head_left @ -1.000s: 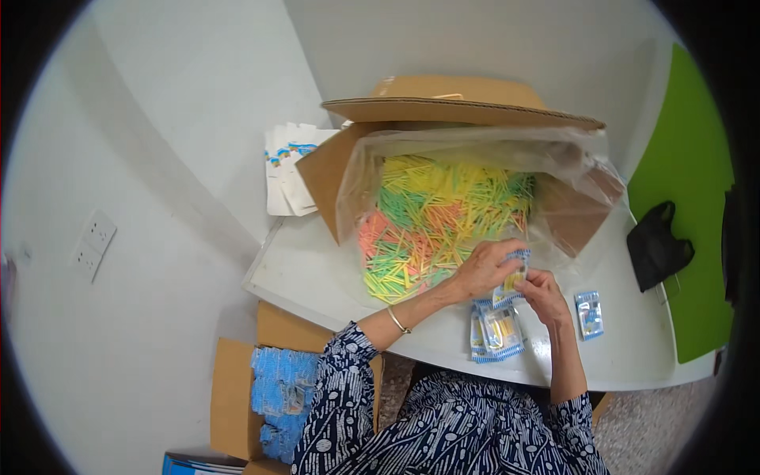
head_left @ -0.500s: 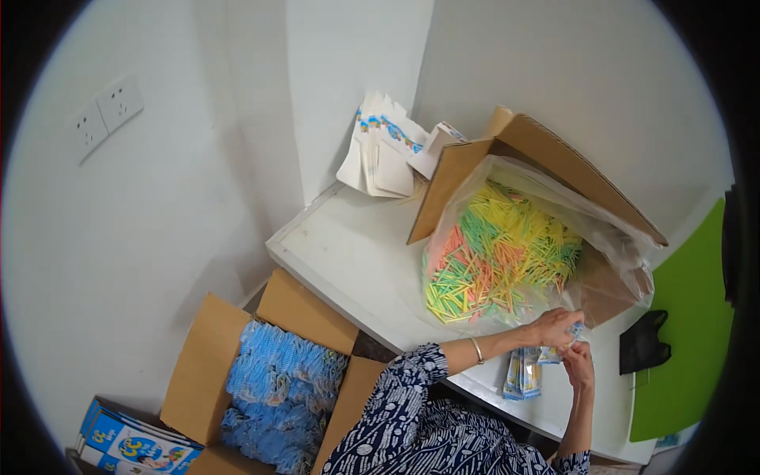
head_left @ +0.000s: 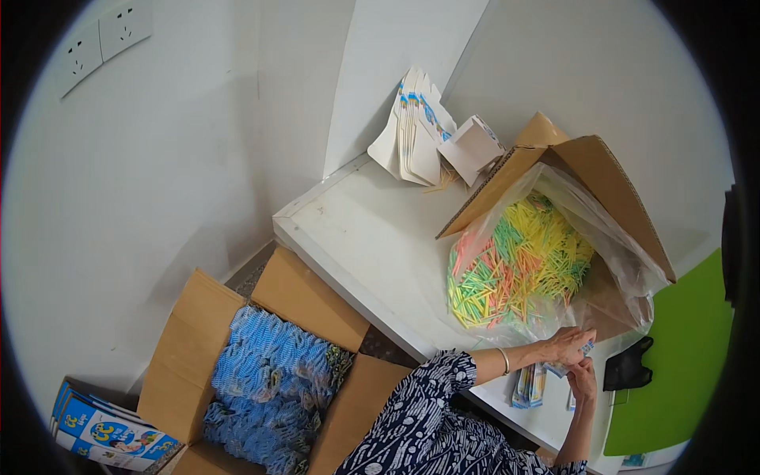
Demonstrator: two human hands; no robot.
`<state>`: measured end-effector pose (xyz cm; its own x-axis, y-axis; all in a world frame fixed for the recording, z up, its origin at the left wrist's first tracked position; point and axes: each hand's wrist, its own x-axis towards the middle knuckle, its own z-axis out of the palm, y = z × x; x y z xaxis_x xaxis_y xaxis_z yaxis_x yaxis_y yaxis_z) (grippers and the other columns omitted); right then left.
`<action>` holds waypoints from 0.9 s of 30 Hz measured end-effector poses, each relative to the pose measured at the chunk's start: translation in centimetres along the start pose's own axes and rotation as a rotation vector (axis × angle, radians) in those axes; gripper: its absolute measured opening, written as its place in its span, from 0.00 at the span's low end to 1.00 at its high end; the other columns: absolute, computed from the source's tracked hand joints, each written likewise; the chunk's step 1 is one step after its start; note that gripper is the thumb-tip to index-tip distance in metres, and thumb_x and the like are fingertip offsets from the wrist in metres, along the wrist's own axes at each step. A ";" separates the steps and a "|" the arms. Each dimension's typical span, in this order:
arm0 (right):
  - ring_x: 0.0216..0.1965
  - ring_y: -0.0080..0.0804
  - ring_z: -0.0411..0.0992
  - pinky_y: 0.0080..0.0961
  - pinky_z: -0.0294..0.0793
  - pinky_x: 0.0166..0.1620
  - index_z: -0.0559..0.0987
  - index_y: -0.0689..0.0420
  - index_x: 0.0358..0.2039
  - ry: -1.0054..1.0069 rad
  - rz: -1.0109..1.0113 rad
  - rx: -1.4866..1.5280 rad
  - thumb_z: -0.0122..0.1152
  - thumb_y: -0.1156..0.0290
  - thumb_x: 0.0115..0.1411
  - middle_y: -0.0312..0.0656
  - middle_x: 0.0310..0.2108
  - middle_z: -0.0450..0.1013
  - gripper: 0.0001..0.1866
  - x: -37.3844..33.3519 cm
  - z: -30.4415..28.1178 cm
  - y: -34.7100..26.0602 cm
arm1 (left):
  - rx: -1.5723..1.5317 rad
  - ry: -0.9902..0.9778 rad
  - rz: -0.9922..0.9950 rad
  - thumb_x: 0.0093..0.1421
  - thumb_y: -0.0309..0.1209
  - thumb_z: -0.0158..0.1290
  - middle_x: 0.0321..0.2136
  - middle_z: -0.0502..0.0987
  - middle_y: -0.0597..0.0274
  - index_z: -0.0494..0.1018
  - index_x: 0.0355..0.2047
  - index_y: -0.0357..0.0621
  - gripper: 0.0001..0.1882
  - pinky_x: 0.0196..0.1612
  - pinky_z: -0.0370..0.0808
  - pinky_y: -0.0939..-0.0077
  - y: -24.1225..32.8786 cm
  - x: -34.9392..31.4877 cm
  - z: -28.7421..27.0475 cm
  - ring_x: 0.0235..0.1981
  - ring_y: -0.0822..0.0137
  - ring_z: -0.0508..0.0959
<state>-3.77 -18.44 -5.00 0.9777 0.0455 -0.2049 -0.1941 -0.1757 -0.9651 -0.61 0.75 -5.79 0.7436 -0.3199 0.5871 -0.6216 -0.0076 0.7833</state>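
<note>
My left hand (head_left: 567, 346), with a bracelet on its wrist, is closed on a small blue-and-white packet (head_left: 588, 346). Just below it, my right hand (head_left: 583, 378) has its fingers bent in against the lower part of what the left holds. How the right fingertips grip is partly hidden. Beside my hands, several similar packets (head_left: 527, 388) lie on the white table (head_left: 356, 229). Beyond my left wrist is a clear plastic bag (head_left: 621, 273) full of short yellow, green and pink sticks (head_left: 522, 265), inside an opened cardboard box (head_left: 606, 178).
At lower left stands an open carton (head_left: 170, 356) filled with blue-striped packets (head_left: 269, 380). Printed flat boxes (head_left: 107, 431) lean beside it. White folded cartons (head_left: 412, 134) rest against the wall. A black bag (head_left: 628, 364) lies by a green panel (head_left: 681, 356).
The whole view has shifted, so the table and boxes sit differently in the picture. My hands stay close together around the packet, with the left hand's hold kept.
</note>
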 end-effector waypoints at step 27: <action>0.22 0.14 0.57 0.16 0.53 0.22 0.71 0.54 0.21 -0.014 0.036 -0.523 0.62 0.61 0.55 0.28 0.20 0.63 0.13 -2.7 5.1 -6.9 | -0.511 -0.064 -0.099 0.55 0.26 0.57 0.30 0.75 0.67 0.69 0.42 0.38 0.15 0.32 0.71 0.82 -2.5 0.4 -3.6 0.31 0.79 0.72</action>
<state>-5.49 -12.39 1.35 0.9693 0.0430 -0.2420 -0.1581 -0.6446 -0.7480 2.08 4.03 -6.76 0.7661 -0.3987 0.5041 -0.3380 0.4172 0.8436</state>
